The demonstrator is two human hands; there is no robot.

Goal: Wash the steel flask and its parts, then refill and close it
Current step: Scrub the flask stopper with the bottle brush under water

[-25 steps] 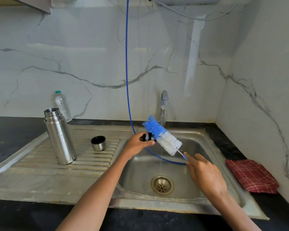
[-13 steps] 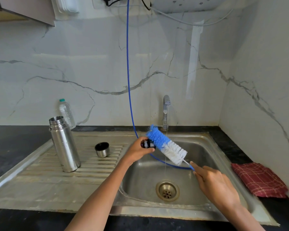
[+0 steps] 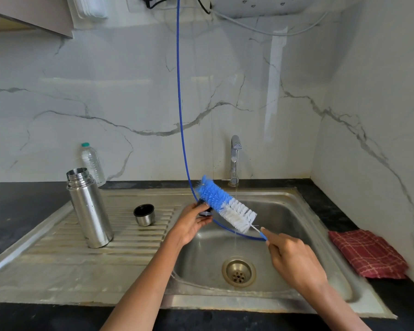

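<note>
1. Stopper (image 3: 204, 209), small and dark, sits pinched in the left hand (image 3: 191, 224) over the left edge of the sink (image 3: 325, 240), fingers curled round it; much of it is hidden by the fingers.
2. The right hand (image 3: 294, 261) grips the blue handle of the bottle brush (image 3: 227, 206), fingers closed round the handle, over the right half of the basin.
3. The brush's long axis runs from near-right at the handle to far-left at the blue tip, and its bristles touch the stopper just right of the left fingers. My judgement is that scrubbing now turns on sliding along that axis, while the left hand keeps the stopper turned toward the bristles.
4. A thin stream falls from the tap (image 3: 234, 161) just right of the white bristles, so rinsing probably needs the stopper carried slightly right.
5. The steel flask (image 3: 89, 209) stands upright and uncapped on the draining board, well left of both hands; the left hand is nearer it.
6. Its cup (image 3: 144, 215) stands mouth up between flask and left hand.
</note>
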